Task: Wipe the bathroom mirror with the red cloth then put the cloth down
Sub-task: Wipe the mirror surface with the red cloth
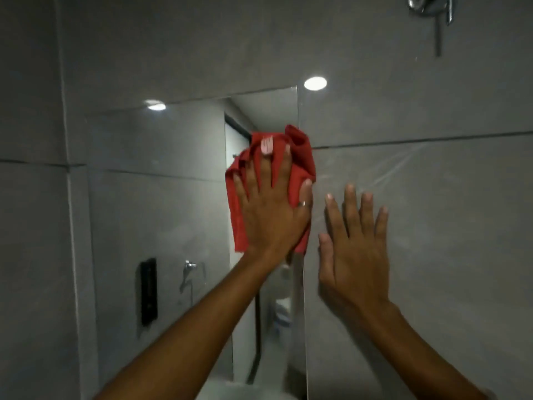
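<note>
**Cloth pressed at the mirror's right edge**

At the mirror's (161,197) 3 o'clock edge, the left hand (271,209) is lying flat with fingers spread, pinning the bunched red cloth (300,157) to the glass. At the cloth's 4 o'clock, the right hand (354,241) is resting open and holding nothing against the grey tiled wall (432,111). A chrome fitting (432,10) is hanging at 1 o'clock.

A frameless rectangular mirror (161,197) is mounted flat on a wall of large grey tiles (418,111), with dark grout lines between them. Against the glass, at its right edge near the top corner, a crumpled red cloth (300,157) is pressed flat under the left hand (274,209), fingers spread. The right hand (356,246) lies open, palm against the grey tile just beside the mirror's edge.
</note>
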A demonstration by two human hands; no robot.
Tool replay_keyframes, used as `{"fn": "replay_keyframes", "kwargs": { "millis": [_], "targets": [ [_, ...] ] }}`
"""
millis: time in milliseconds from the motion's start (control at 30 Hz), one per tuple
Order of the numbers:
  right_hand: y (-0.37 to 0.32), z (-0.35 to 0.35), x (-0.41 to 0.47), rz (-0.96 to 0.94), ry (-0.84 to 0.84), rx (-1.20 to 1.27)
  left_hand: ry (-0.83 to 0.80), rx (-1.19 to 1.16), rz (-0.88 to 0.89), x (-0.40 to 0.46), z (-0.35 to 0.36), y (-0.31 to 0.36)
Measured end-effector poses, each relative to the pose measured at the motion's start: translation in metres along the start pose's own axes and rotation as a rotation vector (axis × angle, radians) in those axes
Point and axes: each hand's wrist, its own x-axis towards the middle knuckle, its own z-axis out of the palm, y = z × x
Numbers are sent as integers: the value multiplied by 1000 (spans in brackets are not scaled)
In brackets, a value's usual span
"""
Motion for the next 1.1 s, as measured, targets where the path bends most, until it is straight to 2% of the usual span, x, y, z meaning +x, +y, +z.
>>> {"fn": "replay_keyframes", "kwargs": {
  "millis": [100, 300, 467, 567, 767, 867, 933, 967, 1067, 1100],
  "targets": [
    [-11, 6, 40, 48, -21, 12, -4, 30, 74, 75, -14, 1],
    [-5, 25, 33, -10, 19, -101, -110, 250, 578, 112, -31, -75],
    [-5, 29, 31, -29, 39, -107, -101, 313, 692, 118, -51, -136],
    [-3, 30, 30, -27, 32, -100, -79, 275, 603, 121, -63, -176],
    [-3, 30, 27, -34, 57, -79, 11, 120, 191, 113, -86, -276],
    [-6, 28, 27, -40, 56, -75, 124, -75, -163, 108, -93, -313],
    [-6, 28, 27, -36, 49, -77, 176, -169, -402, 102, -89, -310],
    [-6, 28, 27, -33, 41, -77, 167, -148, -404, 93, -86, -305],
    [-6, 27, 25, -33, 21, -93, 83, -36, -165, 44, -75, -303],
    [-6, 27, 26, -32, 23, -96, 95, -37, -188, 25, -73, -304]
  ]
}}
